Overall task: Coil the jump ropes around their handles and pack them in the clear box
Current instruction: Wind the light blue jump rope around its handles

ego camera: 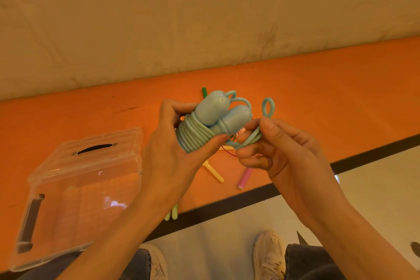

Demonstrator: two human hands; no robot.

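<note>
My hands are both occupied. My left hand (175, 143) grips the blue jump rope (204, 129) by its two handles (223, 111), held side by side, with thumb and fingers curled round the coils (193, 137) wound about their lower part; I judge this grip is what keeps the turns from springing loose. My right hand (279, 150) pinches the free tail of the rope (250, 141), thumb on top, with a small end loop (268, 107) standing above it. The tail is short, so I judge the winding nearly done and the end ready for tucking.

The bundle is held up off the orange surface (318, 98), well above the items lying there, which leaves room to turn it.

Below my hands lie other handles: yellow (214, 171), pink (245, 178), a pale green pair (172, 212) close to the near edge, and a green tip (204, 92) beyond. A thin red cord (227, 151) shows beneath; where it runs I cannot tell.

The clear box (75, 188) stands to my left on the same surface, near its edge, lid (100, 145) raised behind; nothing is visibly packed in it. The path from my left hand to the box looks unobstructed. The dark front edge (250, 204) of the surface runs just below the loose handles; those nearest could slip off if nudged.
</note>
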